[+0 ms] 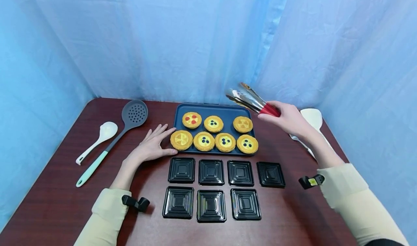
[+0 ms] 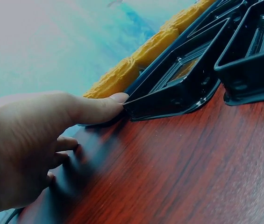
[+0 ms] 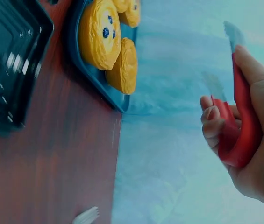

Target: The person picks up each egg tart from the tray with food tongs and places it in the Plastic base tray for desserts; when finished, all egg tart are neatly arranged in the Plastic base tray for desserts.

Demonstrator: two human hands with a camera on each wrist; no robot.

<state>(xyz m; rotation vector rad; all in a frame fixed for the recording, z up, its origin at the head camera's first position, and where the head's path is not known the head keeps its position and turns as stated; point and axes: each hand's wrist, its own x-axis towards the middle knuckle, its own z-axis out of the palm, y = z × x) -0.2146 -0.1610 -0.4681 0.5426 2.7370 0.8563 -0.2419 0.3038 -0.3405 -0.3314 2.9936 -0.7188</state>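
My right hand point(image 1: 290, 119) grips metal tongs by their red handle point(image 3: 246, 126), raised above the right end of a dark blue baking tray point(image 1: 228, 112). The tongs' two arms stand apart, with nothing visible between them. Several egg tarts point(image 1: 203, 141) sit on the tray in two rows, topped with dark blue dots, red dots or plain wedge patterns. At the tray's lower left corner rests the thumb point(image 2: 99, 108) of my left hand point(image 1: 150, 147), its fingers stretched along the left edge.
Several black square plastic containers point(image 1: 211, 172) lie in two rows before the tray. To the left are a white ladle point(image 1: 105, 132) and a grey skimmer point(image 1: 135, 114) with a mint handle. A white turner point(image 1: 312, 117) and a fork point(image 1: 294, 138) lie right, partly behind my arm.
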